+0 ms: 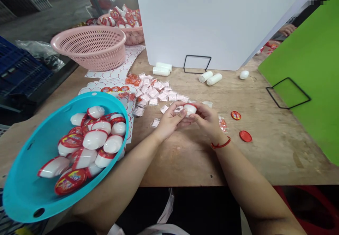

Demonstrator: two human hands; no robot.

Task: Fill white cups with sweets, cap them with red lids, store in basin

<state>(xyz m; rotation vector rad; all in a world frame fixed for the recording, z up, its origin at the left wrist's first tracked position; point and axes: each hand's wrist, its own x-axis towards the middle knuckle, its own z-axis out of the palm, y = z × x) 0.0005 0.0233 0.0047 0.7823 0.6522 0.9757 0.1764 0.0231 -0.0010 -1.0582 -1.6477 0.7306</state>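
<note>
Near the centre of the frame, above the wooden table point(182, 164), we hold a small white plastic container point(190, 110) with red along its top edge. Our left hand point(172, 120) is closed on its left side, thumb pressed to the front, while the fingers of our right hand point(208, 118) grip its right side, so both are clamped on the same piece. Just behind our left hand we have a spread of pink sachets point(152, 92). Right of centre lie an oval printed red disc point(235, 115) and, below it, a plain red lid point(245, 136). At the lower left we see a blue tub point(29, 178) holding a jumble of red-and-white containers point(94, 139); at the upper left stands a pink basket point(106, 60). A white panel point(190, 23) fills the upper middle, a green panel point(304, 76) the right edge, and between them at the upper right shows another person's hand point(287, 30).
</note>
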